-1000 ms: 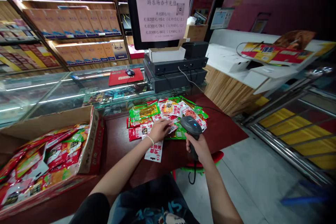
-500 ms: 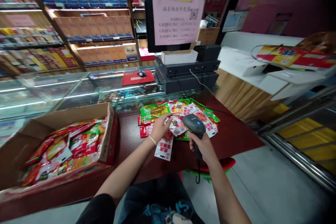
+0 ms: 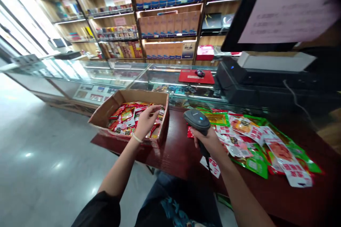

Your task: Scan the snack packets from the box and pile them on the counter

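Observation:
My right hand (image 3: 210, 142) is wrapped round the grip of a dark barcode scanner (image 3: 196, 118), which shows a small blue light. The scanner is raised over the table beside a pile of snack packets (image 3: 241, 136) in red, white and green. My left hand (image 3: 146, 122) is over the right part of an open cardboard box (image 3: 108, 108), fingers apart and nothing seen in them. Red and yellow snack packets (image 3: 126, 114) fill the box. Whether my fingertips touch any packet, I cannot tell.
The dark red table (image 3: 174, 152) carries box and pile. Behind it runs a glass counter (image 3: 141, 74) with a mouse (image 3: 199, 73) on a red mat (image 3: 186, 76). A monitor (image 3: 246, 17) with a pink paper sign stands at the right above black equipment (image 3: 239, 85). Stocked shelves line the back.
My left hand has gone from the packet pile leftward to over the box. The scanner has moved left along with my right hand. The view has turned to the left.

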`<state>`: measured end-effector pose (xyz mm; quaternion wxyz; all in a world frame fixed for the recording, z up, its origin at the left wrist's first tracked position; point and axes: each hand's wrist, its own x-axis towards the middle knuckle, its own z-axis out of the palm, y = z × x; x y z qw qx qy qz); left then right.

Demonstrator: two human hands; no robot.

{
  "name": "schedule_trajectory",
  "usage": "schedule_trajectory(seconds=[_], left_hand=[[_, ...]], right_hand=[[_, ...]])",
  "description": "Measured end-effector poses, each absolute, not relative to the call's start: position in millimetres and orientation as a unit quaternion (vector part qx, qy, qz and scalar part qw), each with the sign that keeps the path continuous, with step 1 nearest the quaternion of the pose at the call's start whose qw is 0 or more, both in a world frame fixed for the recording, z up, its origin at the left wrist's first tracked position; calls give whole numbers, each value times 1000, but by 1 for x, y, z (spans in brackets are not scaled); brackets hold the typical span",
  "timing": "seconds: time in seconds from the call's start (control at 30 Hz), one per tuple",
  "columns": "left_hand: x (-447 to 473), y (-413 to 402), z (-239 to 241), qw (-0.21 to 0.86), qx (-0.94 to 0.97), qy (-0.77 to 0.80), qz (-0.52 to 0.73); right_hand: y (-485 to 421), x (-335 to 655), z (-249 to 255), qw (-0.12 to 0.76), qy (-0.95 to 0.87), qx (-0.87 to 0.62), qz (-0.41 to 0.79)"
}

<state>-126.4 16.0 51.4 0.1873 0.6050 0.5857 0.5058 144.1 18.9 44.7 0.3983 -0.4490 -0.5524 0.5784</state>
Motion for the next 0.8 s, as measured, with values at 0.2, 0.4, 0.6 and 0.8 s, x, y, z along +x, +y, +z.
schedule_trajectory(seconds=[0.2, 0.4, 0.6, 0.8], left_hand=[[-207, 4, 35, 159, 552, 669, 472], [-200, 5, 30, 202, 613, 658, 389], [-204, 24, 31, 150, 694, 652, 268], [-211, 105, 27, 91, 783, 592, 165]], right_hand=[[34, 81, 47, 352, -592, -407, 600], [42, 59, 35, 339, -578, -414, 617], [50, 64, 36, 351, -565, -431, 609], [57, 66, 37, 360, -558, -440, 604]])
